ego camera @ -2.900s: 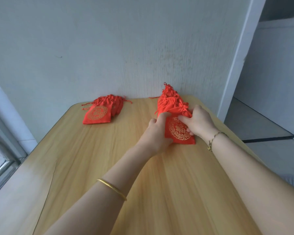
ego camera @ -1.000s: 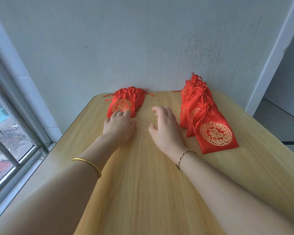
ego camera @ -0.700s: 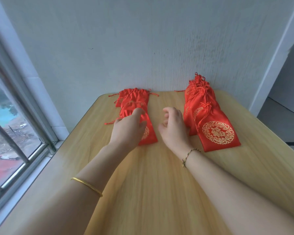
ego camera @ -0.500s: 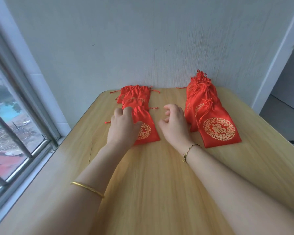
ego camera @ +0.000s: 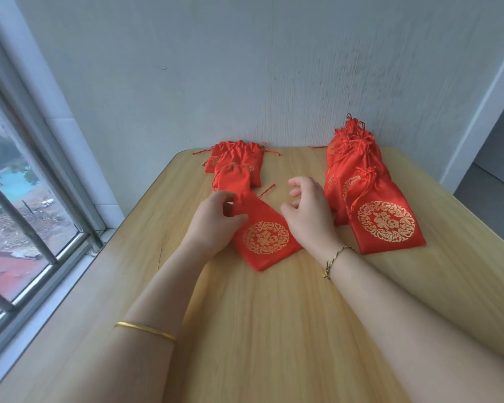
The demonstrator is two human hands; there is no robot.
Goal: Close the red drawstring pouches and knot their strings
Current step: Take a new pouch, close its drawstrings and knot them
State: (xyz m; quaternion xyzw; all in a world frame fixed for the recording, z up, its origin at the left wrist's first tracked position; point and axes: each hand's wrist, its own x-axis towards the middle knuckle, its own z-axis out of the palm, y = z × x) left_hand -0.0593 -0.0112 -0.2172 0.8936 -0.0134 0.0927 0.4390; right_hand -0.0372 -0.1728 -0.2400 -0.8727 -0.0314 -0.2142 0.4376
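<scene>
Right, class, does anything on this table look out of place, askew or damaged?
Nothing damaged. One pouch lies slanted between the left pile and right pile, its string loose; the left hand pinches its neck.

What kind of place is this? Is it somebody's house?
Probably a plain room in a home or small workshop. A wooden table sits against a bare white wall, a barred window on the left looks down at ground outside, and piles of red pouches lie on it.
</scene>
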